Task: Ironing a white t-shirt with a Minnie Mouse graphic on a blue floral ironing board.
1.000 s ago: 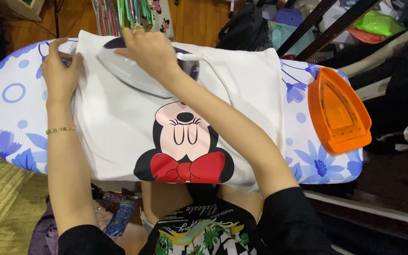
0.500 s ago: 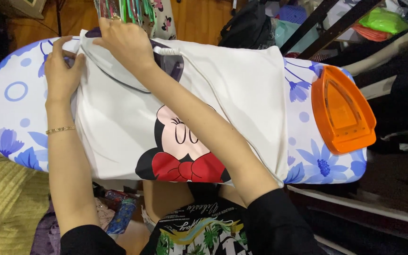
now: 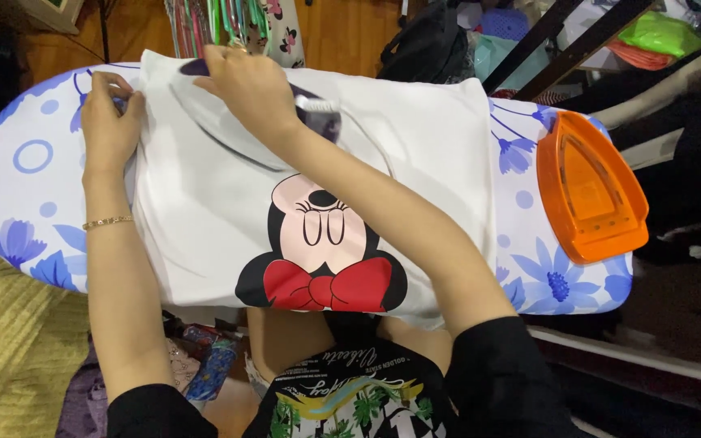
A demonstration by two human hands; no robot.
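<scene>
White shirt (image 3: 229, 211) lies across the ironing board (image 3: 18, 186) at mid frame, left hand (image 3: 109, 122) pinning its upper-left edge flat while right hand (image 3: 249, 85) grips the iron (image 3: 229, 130), mid-stroke.

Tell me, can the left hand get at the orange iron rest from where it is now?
Probably not easily: the left hand is pinning the white shirt at the board's far end, and the right hand and its arm on the iron cross between it and the orange iron rest.

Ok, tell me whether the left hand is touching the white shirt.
Touching. The head view shows the left hand with its fingers pressed on the edge of the white shirt, no gap between them.
</scene>
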